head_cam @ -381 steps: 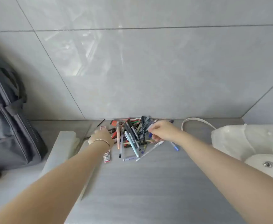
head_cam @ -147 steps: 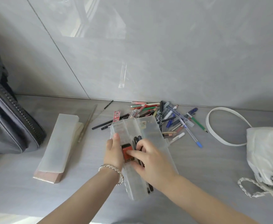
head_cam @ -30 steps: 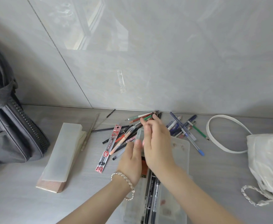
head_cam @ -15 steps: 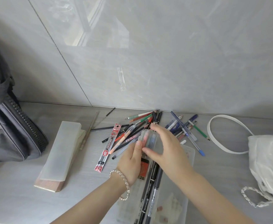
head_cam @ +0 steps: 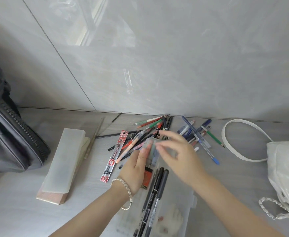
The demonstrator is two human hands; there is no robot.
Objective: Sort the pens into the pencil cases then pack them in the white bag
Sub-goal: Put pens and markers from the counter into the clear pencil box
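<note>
A clear plastic pencil case lies open near the bottom centre with black pens in it. My left hand holds the case's raised far end, thumb on top of it. My right hand is blurred over that same end, fingers spread and nothing in them. Loose pens and pencils lie piled against the wall behind my hands, with more pens to the right. A second, frosted pencil case lies shut at the left. The white bag sits at the right edge.
A dark backpack leans at the far left. A red refill packet lies between the frosted case and my left hand. The bag's white strap loops across the counter toward the wall. A braided cord lies under the bag.
My right hand has lifted off the case's far end and spread its fingers, moving fast enough to blur. My left hand still holds that end.
</note>
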